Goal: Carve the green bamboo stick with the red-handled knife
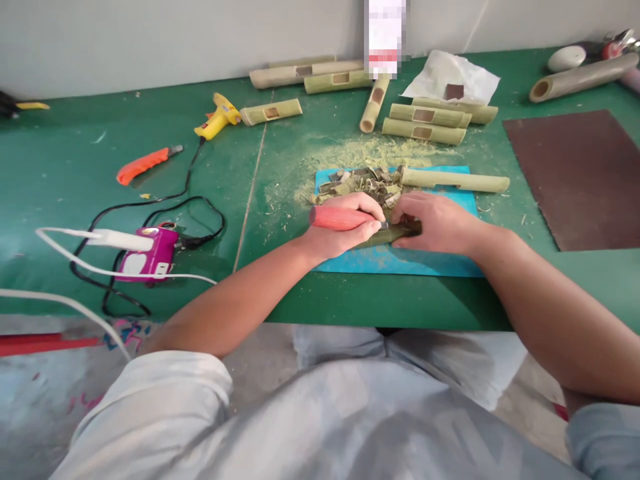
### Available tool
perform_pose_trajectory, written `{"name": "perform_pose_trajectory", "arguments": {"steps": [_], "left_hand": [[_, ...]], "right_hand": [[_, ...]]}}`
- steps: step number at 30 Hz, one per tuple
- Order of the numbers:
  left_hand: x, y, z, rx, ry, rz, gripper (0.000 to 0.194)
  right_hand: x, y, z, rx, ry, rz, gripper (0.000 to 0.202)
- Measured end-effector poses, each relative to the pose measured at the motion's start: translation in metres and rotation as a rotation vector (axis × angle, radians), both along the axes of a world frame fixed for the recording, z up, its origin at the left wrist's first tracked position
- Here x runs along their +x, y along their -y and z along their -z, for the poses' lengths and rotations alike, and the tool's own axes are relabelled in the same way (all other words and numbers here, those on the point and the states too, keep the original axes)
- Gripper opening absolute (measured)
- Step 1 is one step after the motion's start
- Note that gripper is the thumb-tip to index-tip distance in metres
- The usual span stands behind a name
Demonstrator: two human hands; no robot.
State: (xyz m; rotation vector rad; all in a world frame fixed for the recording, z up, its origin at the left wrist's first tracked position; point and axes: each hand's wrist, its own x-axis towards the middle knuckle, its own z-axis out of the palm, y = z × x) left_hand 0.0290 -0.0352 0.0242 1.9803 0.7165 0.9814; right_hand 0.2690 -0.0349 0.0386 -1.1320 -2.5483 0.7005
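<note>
The fingers of my left hand (pixel 330 241) are curled closed around the red handle (pixel 337 218) of a hand tool, its short dark tip (pixel 384 226) pointing towards three o'clock. The fingers of my right hand (pixel 443 217) are bent part way, gripping a green bamboo piece (pixel 384 236) that lies below the tip, over a blue mat (pixel 450 265) on the green worktop (pixel 280 300). My hands hide much of the piece, so I cannot tell whether the tip is biting into it.

The step in hand looks to me like carving or trimming the bamboo. Another stroke would call for a firm hold on the piece, a steady tip and my right fingers out of the blade's path.

From my hands, a heap of shavings (pixel 370 183) sits at eleven o'clock, on and around the mat's far edge. A pale bamboo tube (pixel 465 182) lies at two o'clock, near. Farther off, at twelve, are several tubes with windows cut in them (pixel 425 131). A yellow glue gun (pixel 220 122) is at ten, an orange-handled knife (pixel 145 165) between nine and ten, a magenta power adapter (pixel 167 247) at nine, and a brown sheet (pixel 580 180) between two and three.
</note>
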Motion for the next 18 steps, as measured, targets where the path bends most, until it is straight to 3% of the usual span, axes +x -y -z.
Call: {"name": "perform_pose_trajectory", "arguments": {"steps": [13,18], "left_hand": [[0.0006,-0.0018,0.0028,0.126,0.014,0.007,0.010],[0.0013,-0.0023,0.0011,0.247,0.031,0.074,0.005]], "right_hand": [[-0.0037,-0.0035,0.0016,0.085,0.060,-0.079,0.018],[-0.0025,-0.0051,-0.0043,0.361,0.151,-0.194,0.033]]}}
